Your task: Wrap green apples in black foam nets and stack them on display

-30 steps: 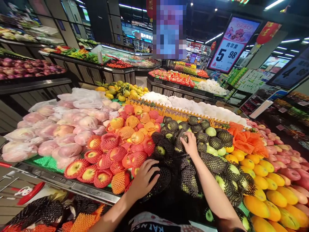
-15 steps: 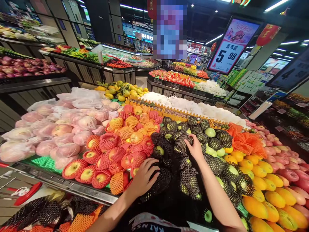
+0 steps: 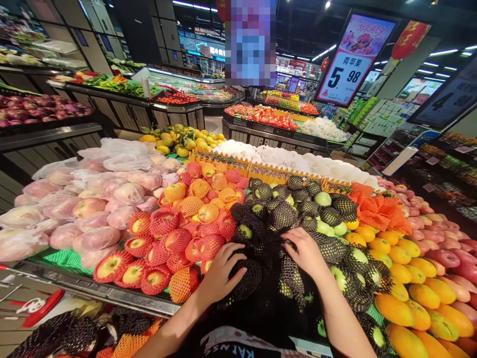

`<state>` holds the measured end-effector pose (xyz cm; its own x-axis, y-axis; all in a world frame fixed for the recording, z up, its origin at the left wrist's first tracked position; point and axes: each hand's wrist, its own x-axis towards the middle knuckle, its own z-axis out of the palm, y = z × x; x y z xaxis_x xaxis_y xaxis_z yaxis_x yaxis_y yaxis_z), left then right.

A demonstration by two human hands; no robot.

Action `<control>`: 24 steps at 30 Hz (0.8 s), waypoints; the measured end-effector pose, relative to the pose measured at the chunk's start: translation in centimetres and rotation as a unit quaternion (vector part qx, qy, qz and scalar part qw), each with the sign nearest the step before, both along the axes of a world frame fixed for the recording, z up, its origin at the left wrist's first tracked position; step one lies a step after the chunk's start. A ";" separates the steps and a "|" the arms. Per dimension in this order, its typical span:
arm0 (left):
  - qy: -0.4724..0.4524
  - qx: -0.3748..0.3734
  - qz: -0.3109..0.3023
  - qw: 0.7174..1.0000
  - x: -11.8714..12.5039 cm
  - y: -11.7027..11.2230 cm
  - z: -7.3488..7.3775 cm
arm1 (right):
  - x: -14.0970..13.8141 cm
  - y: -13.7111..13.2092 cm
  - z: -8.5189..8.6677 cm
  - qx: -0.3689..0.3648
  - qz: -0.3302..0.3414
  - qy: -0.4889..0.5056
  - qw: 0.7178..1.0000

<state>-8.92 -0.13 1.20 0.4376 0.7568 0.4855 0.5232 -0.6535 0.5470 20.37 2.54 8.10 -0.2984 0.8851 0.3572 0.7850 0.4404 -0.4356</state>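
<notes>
My left hand (image 3: 224, 272) lies over the near edge of the green apples in black foam nets, fingers spread and curved, at the side of one black-netted fruit (image 3: 249, 279). To the right, my right hand (image 3: 304, 249) is above the same pile, its fingers reaching left with the tips at dark netting (image 3: 274, 247). Neither hand visibly grips anything, though the dark netting hides what the fingertips touch. A large black-netted apple (image 3: 283, 216) sits just beyond my right fingers. Bare green apples (image 3: 322, 199) show among the netted ones.
Red-netted apples (image 3: 175, 241) lie to the left, with bagged pink fruit (image 3: 89, 209) farther over. Yellow mangoes (image 3: 423, 296) and red apples (image 3: 443, 261) fill the right side. White-wrapped fruit (image 3: 283, 159) lines the back. A metal rail (image 3: 122, 293) edges the stand. A price screen (image 3: 352, 59) hangs above.
My right hand has drawn back toward me, away from the large black-netted apple, which stays in the pile. My left hand has hardly moved. The view has shifted slightly.
</notes>
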 end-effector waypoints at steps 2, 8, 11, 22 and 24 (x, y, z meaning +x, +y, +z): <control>-0.014 -0.008 -0.013 1.000 0.2 -0.2 0.3 | 0.2 -0.9 0.2 0.037 -0.037 0.016 0.998; -0.051 -0.028 -0.092 0.994 0.9 -1.3 0.9 | -2.6 -5.9 1.2 0.096 -0.029 0.140 0.985; -0.051 0.012 -0.095 0.994 1.2 -1.6 0.5 | -4.3 -7.8 0.0 0.013 0.055 0.124 0.991; -0.024 0.012 -0.164 0.986 3.2 -1.7 1.3 | -5.0 -9.5 -4.2 -0.061 0.061 0.148 0.985; -0.029 0.020 -0.187 0.982 3.3 -1.7 1.4 | -5.1 -9.9 -4.1 -0.065 0.055 0.154 0.984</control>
